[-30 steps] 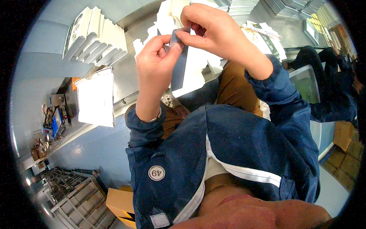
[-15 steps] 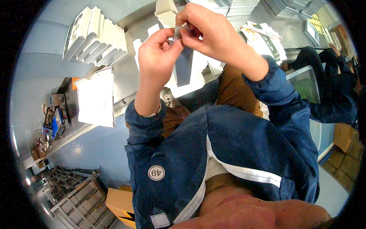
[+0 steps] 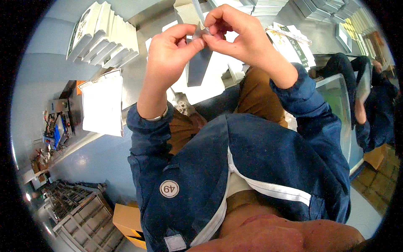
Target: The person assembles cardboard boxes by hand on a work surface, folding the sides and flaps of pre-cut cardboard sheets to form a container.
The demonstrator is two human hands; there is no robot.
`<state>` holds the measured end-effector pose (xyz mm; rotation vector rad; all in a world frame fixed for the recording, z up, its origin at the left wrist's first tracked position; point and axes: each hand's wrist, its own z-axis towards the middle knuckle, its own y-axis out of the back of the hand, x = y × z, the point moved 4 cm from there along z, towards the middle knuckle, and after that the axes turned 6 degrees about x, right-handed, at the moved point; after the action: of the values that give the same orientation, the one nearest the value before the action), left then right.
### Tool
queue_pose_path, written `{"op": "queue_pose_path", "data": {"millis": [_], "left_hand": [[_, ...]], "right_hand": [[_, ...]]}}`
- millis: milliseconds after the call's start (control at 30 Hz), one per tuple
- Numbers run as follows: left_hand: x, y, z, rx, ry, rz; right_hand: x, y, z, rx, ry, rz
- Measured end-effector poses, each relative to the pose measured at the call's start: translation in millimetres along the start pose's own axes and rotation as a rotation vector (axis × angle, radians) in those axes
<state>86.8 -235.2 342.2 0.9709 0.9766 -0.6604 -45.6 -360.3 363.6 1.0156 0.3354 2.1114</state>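
My left hand [image 3: 170, 52] pinches the upper part of a narrow dark grey flat strip [image 3: 198, 69] between thumb and forefinger. Close beside it, my right hand [image 3: 241, 40] has its fingertips closed on a thin whitish translucent strip [image 3: 198, 11], which stands up at the grey piece's top end. The two thumbs almost meet there, and the fingers hide where the two pieces join. Below the hands lie white sheets or flat card pieces [image 3: 212, 86] on the metal table [image 3: 157, 17]. An open cardboard flap [image 3: 184, 12] shows just beyond them.
A row of white boxes [image 3: 103, 38] stands at the far left, near a stack of white papers [image 3: 102, 103]. Printed leaflets [image 3: 294, 44] lie to the right. A clear plastic bin [image 3: 336, 90] stands by my right arm, with another person [image 3: 375, 109] beyond it.
The translucent strip now sticks up above my fingers. More of the grey strip's face shows, and its lower end has swung left. My left hand has shifted slightly left.
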Motion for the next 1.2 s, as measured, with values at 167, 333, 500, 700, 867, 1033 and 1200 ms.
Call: {"op": "queue_pose_path", "data": {"millis": [167, 333, 500, 700, 867, 1033, 1200], "left_hand": [[3, 0, 2, 0.023, 0.055, -0.081], [5, 2, 2, 0.001, 0.032, -0.116], [2, 5, 7, 0.017, 0.077, -0.121], [-13, 11, 11, 0.2, 0.076, -0.412], [-13, 0, 0, 0.213, 0.01, -0.38], [-17, 0, -6, 0.075, -0.058, -0.413], [-20, 5, -4, 0.08, -0.083, -0.425]], "right_hand": [[-2, 0, -4, -0.008, -0.109, -0.019], [4, 1, 0, 0.019, -0.001, -0.086], [10, 4, 5, 0.046, 0.05, -0.152], [11, 8, 2, -0.068, -0.046, 0.041], [4, -2, -10, -0.089, -0.366, 0.409], [11, -5, -10, -0.127, -0.468, 0.563], [23, -6, -5, -0.254, -0.147, 0.067]]}}
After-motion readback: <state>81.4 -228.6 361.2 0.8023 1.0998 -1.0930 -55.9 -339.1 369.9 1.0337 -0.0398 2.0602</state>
